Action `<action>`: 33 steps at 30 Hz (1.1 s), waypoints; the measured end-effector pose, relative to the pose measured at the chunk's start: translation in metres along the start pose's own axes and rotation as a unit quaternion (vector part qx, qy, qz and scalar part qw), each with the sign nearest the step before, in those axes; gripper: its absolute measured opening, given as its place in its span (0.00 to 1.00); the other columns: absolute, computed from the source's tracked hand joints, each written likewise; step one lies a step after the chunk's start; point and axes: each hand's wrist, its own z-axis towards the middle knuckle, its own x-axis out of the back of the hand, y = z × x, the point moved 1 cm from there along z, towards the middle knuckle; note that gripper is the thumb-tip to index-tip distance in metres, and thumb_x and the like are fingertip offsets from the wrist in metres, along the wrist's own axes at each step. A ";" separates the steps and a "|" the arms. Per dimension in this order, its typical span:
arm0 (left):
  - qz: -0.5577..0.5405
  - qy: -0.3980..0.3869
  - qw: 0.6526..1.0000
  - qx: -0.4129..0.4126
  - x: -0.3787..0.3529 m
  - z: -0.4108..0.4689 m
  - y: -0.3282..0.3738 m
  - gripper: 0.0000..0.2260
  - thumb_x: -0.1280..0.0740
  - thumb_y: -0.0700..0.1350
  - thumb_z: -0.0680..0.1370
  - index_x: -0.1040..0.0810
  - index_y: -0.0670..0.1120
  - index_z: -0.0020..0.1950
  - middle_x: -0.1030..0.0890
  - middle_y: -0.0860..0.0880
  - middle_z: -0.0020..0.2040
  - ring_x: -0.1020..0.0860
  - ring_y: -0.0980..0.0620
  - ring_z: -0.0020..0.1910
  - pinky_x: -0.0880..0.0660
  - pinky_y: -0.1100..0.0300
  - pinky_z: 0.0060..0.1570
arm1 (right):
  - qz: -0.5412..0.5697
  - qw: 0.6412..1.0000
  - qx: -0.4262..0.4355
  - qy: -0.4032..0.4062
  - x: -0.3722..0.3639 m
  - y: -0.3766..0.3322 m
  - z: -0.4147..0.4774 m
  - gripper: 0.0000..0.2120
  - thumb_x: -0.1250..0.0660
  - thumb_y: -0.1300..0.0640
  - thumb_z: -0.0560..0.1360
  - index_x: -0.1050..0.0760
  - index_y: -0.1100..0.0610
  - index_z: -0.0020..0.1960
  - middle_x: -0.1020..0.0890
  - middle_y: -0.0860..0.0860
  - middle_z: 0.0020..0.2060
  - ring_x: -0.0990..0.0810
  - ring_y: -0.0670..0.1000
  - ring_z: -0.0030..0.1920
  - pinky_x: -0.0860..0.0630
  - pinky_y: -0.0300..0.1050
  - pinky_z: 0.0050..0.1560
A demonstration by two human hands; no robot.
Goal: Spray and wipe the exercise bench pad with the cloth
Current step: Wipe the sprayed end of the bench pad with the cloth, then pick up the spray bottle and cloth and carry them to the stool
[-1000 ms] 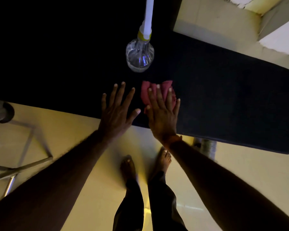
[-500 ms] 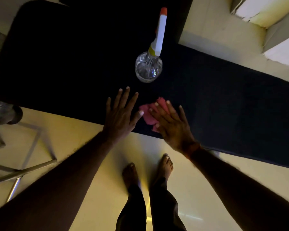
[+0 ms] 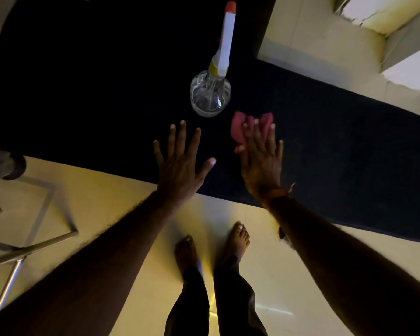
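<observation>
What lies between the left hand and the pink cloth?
Only bare bench pad, in the head view; the left hand and cloth are apart.

Orange thread band point(image 3: 275, 194): worn at the wrist, just behind the right hand point(image 3: 261, 166). Dark trousers point(image 3: 235, 299): worn to the ankles. Feet point(image 3: 238, 237): shown bare.

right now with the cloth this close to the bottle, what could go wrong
The spray bottle stands upright on the bench pad just beyond the cloth; a forward stroke by the right hand could tip it. The cloth is bunched under that hand, so it may miss patches. The left hand lies flat on the pad, covering a spot.
</observation>
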 end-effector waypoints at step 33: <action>-0.211 0.079 0.951 0.212 0.042 0.034 0.088 0.39 0.35 0.62 0.80 0.43 0.41 0.82 0.37 0.39 0.79 0.36 0.39 0.78 0.33 0.39 0.72 | 0.139 0.974 0.119 -0.133 0.057 0.034 0.085 0.25 0.45 0.50 0.86 0.42 0.51 0.82 0.41 0.47 0.82 0.49 0.55 0.83 0.40 0.55 0.81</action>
